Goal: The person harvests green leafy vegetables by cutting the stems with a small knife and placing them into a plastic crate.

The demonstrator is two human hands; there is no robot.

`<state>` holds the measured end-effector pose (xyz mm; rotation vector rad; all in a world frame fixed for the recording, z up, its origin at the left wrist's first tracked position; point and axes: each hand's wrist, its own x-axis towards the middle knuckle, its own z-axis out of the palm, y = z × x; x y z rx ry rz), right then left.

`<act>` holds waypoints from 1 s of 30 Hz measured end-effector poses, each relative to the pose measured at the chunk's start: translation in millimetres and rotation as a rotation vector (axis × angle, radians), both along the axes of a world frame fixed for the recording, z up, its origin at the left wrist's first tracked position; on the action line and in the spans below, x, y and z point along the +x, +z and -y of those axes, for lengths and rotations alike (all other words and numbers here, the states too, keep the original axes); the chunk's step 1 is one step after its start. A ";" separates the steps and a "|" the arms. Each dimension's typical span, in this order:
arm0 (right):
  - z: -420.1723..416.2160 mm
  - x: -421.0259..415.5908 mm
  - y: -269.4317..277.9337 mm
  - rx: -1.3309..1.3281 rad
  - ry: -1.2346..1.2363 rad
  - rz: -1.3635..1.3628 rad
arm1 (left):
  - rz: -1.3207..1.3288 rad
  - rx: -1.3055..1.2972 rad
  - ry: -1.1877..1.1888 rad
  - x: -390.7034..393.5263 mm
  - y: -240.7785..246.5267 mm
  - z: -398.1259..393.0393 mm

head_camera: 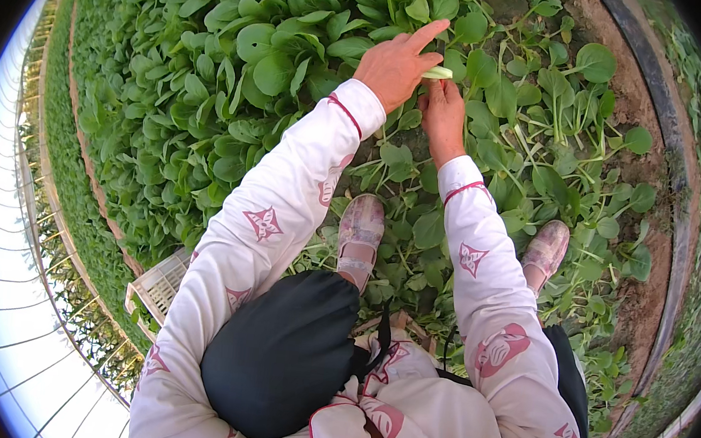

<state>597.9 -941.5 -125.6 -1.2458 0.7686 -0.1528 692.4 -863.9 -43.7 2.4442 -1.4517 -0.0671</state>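
Observation:
Both my hands meet over the edge of the dense leafy green plants (270, 62). My left hand (398, 67) holds the pale stem base of a leafy green (438, 73) between thumb and palm, its index finger stretched out. Just below it, my right hand (444, 111) is closed, fingertips touching the underside of the stem base; a thin dark edge shows by the fingers, too small to identify. The rest of that plant is mostly hidden by my left hand.
Loose leaves and cut stems (520, 140) litter the soil around my shoes (362, 226). A light plastic crate (160, 284) stands beyond my left arm. A dark hose or strip (666, 115) runs along bare soil on the right.

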 end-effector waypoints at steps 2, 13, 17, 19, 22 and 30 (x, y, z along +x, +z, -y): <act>-1.9 21.6 -30.1 -0.145 -0.009 -0.051 | 0.094 0.277 0.081 27.9 -16.1 -0.8; -20.5 55.8 -62.6 -0.362 0.050 -0.221 | -0.133 -0.131 0.305 54.7 -49.9 -32.2; -20.4 73.2 -53.2 -0.013 0.173 -0.297 | -0.171 -0.204 0.344 51.1 -49.9 -36.4; -9.8 69.1 -40.0 0.190 0.168 -0.235 | -0.193 -0.250 0.360 46.6 -48.4 -42.6; -11.4 38.1 -9.2 0.219 0.082 -0.058 | -0.237 -0.391 0.416 25.4 -33.6 -56.7; -0.9 7.3 55.5 0.620 -0.133 0.283 | -0.521 -0.514 0.363 -39.2 7.8 -65.1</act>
